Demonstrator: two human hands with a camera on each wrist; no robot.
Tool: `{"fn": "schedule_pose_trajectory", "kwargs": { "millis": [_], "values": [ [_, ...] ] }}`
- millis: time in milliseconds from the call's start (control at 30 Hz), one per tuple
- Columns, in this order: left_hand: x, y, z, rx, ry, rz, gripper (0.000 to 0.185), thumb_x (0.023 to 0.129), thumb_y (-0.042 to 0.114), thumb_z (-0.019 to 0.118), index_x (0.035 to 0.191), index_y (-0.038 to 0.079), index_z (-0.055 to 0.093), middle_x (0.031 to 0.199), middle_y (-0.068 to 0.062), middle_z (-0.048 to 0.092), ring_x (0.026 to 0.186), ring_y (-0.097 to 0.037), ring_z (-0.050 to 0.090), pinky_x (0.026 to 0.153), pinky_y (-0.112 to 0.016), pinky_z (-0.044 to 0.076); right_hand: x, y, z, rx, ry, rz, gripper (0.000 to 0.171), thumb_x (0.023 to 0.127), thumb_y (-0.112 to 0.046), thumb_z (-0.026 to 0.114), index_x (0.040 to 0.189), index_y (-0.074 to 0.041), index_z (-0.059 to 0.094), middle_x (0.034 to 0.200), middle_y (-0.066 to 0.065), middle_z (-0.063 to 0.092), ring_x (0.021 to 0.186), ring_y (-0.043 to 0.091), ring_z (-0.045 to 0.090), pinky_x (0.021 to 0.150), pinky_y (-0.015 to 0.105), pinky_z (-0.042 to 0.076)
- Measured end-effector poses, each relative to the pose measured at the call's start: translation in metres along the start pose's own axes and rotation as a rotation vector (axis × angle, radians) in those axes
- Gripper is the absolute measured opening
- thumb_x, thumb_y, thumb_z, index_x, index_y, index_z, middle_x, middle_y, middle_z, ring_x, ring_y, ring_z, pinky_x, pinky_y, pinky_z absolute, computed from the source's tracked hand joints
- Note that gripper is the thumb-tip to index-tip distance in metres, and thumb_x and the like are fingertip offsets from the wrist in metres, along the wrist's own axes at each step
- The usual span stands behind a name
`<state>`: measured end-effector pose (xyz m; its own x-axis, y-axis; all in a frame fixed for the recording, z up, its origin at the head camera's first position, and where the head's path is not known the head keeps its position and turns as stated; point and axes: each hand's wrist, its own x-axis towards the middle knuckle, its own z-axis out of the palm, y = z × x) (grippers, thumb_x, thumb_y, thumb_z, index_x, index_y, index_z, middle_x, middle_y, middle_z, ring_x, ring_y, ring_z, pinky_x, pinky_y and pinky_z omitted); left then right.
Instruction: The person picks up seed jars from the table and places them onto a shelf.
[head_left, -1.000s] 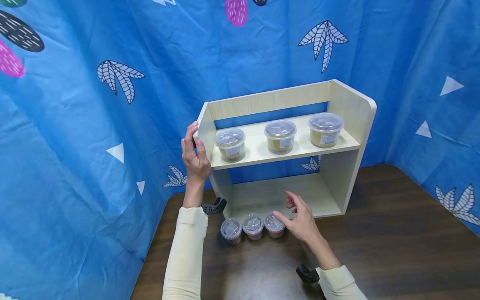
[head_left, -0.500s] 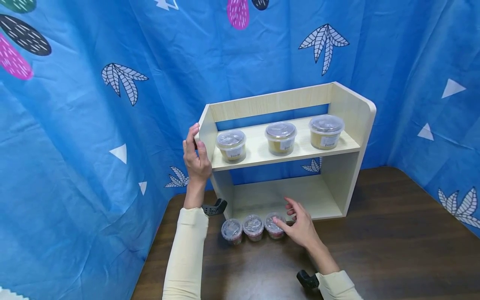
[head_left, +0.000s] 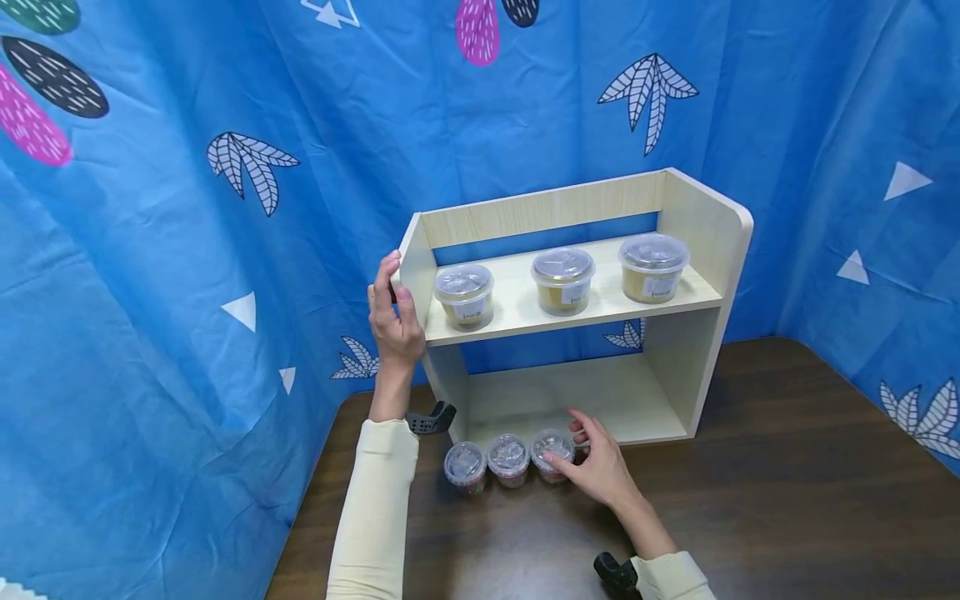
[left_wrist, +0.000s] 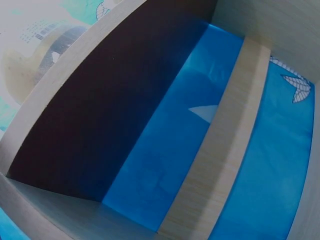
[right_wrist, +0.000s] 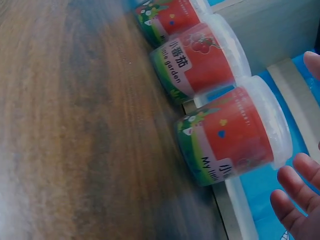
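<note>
My right hand [head_left: 602,468] hovers at the rightmost of three small lidded plastic cups, its thumb overlapping the lid and its fingers spread past the far side. That right cup [right_wrist: 230,135] has a red, green and pink printed wall; in the right wrist view the fingertips [right_wrist: 287,177] are close by its lid. The middle cup [head_left: 508,461] and left cup [head_left: 465,467] stand beside it in a row. My left hand [head_left: 395,333] rests against the front edge of the left side panel of a pale wooden shelf [head_left: 585,387], fingers extended upward.
Three larger lidded tubs with yellow contents stand on the upper board: a left tub [head_left: 464,298], a middle tub [head_left: 563,282] and a right tub [head_left: 654,268]. The shelf stands on a dark wooden table [head_left: 787,500], before a blue patterned curtain [head_left: 525,108].
My right hand has lowered slightly toward the right cup, its thumb coming over the lid. The left hand stays at the shelf panel. The head view has shifted a little.
</note>
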<state>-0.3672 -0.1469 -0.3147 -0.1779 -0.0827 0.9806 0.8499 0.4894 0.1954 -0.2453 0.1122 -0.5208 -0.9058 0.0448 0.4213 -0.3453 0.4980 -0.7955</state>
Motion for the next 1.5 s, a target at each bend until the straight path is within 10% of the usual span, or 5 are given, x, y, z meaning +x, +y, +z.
{"fn": "schedule_pose_trajectory", "kwargs": {
  "millis": [1500],
  "values": [
    [0.0,-0.002,0.001,-0.011,0.005,0.011,0.045,0.104,0.034,0.039,0.134,0.002,0.049,0.14,-0.014,0.054,0.114,-0.033,0.054,0.085,-0.037,0.043,-0.008,0.019,0.011,-0.037,-0.13,0.134,0.082,0.07,-0.032,0.089,0.134,0.004,0.053,0.107,0.011,0.066,0.086,0.016,0.063,0.075,0.032,0.054]
  ]
}}
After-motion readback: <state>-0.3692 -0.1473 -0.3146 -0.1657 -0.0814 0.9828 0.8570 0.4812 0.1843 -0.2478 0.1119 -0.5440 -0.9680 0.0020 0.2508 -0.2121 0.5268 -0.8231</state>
